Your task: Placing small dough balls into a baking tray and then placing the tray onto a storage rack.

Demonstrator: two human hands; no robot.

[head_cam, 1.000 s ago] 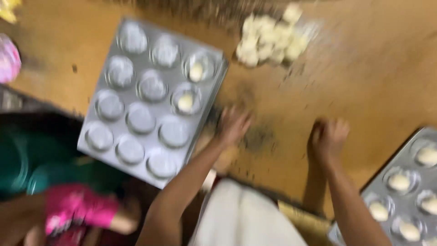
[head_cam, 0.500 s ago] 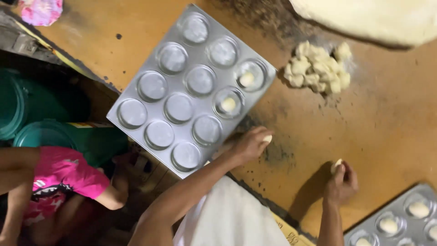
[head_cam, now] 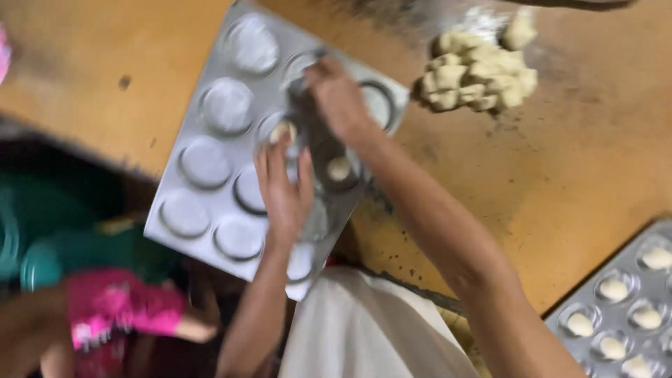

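both hands are now working over the muffin tray (head_cam: 210,210), where half a second ago they were down on the bare counter (head_cam: 574,161), each pinching a small dough ball. the left hand (head_cam: 283,192) is lying flat across the middle cups, its grip apart, fingers stretched out, and one dough ball (head_cam: 283,131) is sitting in a cup right at its fingertips, looking just let go. the right hand (head_cam: 337,98) is reaching further up, hovering over a cup in the far row; it is blurred, so i cannot tell whether its grip is together or apart, nor whether its piece is still in it. another dough ball (head_cam: 339,169) is resting in a cup between the two forearms. so the rolled pieces are moving from counter to tray, and the near-side cups are still showing empty. the pile of cut dough (head_cam: 476,73) is waiting on the counter just beyond the tray's far corner, and a second tray (head_cam: 623,308), its cups filled, is sitting at the lower right.
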